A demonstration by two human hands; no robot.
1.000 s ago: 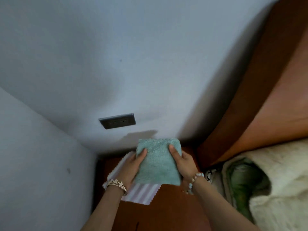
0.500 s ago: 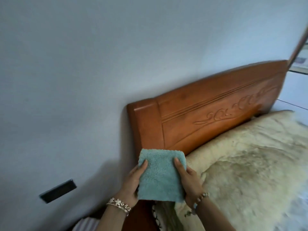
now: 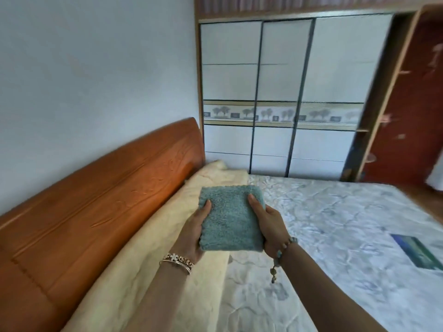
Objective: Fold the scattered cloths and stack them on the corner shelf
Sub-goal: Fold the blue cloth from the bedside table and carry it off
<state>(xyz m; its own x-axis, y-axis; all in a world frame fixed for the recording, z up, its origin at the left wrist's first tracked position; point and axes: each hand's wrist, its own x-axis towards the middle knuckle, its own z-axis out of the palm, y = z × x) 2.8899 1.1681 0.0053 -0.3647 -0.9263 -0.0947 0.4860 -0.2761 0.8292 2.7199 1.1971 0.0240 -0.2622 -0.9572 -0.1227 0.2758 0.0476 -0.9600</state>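
Cloth [image 3: 230,218] folded, clamped between left hand [image 3: 194,232] and right hand [image 3: 271,224] above bed [image 3: 335,224]. Shelving not yet done; shelf unseen.

I see a plain pale wall [image 3: 96,75] on my left. A shiny orange wood headboard [image 3: 100,202] leans along it. Next to it lies a fuzzy cream blanket [image 3: 148,271], and then the bed's white mattress [image 3: 335,236] with soft grey flowers. At the far end stands a big closet [image 3: 275,92] with white sliding doors and a strip of little trees. A dark red door [image 3: 412,116] is on the right.
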